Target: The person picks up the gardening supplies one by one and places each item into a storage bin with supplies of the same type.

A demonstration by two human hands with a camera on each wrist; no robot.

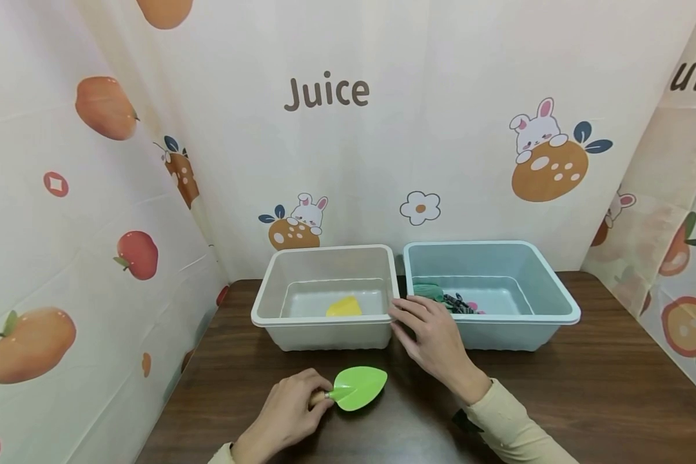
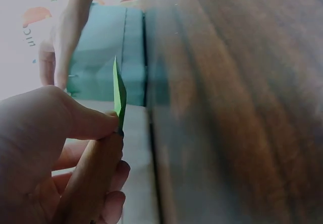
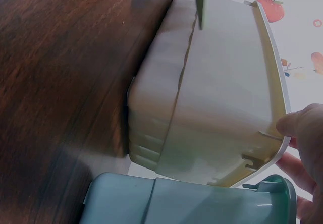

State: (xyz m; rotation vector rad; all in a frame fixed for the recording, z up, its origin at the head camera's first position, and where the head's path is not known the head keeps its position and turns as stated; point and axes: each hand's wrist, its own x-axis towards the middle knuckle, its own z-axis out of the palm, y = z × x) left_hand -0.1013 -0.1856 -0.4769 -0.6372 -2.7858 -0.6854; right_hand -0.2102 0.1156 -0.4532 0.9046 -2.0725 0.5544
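Observation:
My left hand (image 1: 292,411) holds a small garden trowel (image 1: 359,388) by its wooden handle (image 2: 93,176). Its bright green blade lies level above the tabletop, in front of the beige basin (image 1: 330,332). In the left wrist view the blade (image 2: 119,90) appears edge-on, beyond the thumb. My right hand (image 1: 435,338) is at the beige basin's near right corner and pinches the rim, with the thumb outside, as the right wrist view shows. A yellow piece (image 1: 345,307) lies inside this basin; its lower part is hidden by the front wall.
Close to the right stands a light blue basin (image 1: 510,332). At its left end lie a green item (image 1: 428,292), a black-and-white patterned item (image 1: 459,304) and something pink (image 1: 473,307), partly hidden. Both basins stand on a dark wooden table (image 1: 620,374) before a printed curtain (image 1: 354,148).

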